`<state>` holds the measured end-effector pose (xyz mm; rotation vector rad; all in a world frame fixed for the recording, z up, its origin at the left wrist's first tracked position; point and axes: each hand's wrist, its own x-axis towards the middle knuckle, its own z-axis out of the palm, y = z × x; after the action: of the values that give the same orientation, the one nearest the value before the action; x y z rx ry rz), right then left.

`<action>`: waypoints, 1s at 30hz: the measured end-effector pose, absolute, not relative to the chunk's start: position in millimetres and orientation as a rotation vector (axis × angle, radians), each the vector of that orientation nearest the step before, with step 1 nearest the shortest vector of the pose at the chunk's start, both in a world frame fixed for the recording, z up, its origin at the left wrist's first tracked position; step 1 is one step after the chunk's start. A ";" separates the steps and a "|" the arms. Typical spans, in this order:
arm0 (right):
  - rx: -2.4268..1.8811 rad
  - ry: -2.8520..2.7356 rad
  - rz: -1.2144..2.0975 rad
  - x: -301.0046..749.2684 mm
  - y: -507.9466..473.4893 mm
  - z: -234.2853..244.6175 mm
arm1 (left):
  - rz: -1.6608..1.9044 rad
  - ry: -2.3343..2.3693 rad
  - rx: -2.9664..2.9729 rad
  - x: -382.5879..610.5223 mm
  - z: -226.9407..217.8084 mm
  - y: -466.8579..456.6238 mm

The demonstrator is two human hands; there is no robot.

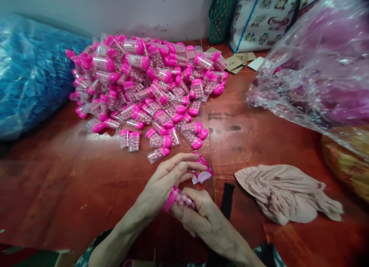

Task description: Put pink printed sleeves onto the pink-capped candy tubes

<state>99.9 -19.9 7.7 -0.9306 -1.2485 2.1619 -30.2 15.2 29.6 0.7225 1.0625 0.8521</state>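
Observation:
My right hand (201, 215) is wrapped round a small clear bottle (184, 200) of pale pink beads with a bright pink cap. The bottle lies tilted, its cap toward my left hand (173, 171). That hand has its fingers stretched out, with the palm side against the cap. Just beyond the left fingertips is a pink printed packet (204, 165); whether the fingers touch it I cannot tell. A large pile of similar capped bottles (161, 94) covers the far part of the red-brown table (115, 194).
A blue plastic bag (31, 74) bulges at left. At right are a clear bag with pink contents (319, 67), a crumpled beige cloth (285, 192) and a black strip (227, 199). Cardboard pieces (235, 63) lie before a printed white bag (259, 24).

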 end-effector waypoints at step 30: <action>-1.280 -1.284 1.553 87.9 -29.0 -14.5 | 1.360 1.427 0.680 -18.8 27.1 -6.1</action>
<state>87.9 -29.0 -14.5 -1.2801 -1.2840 1.5529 -18.8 -6.1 27.1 0.6796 1.4269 1.3602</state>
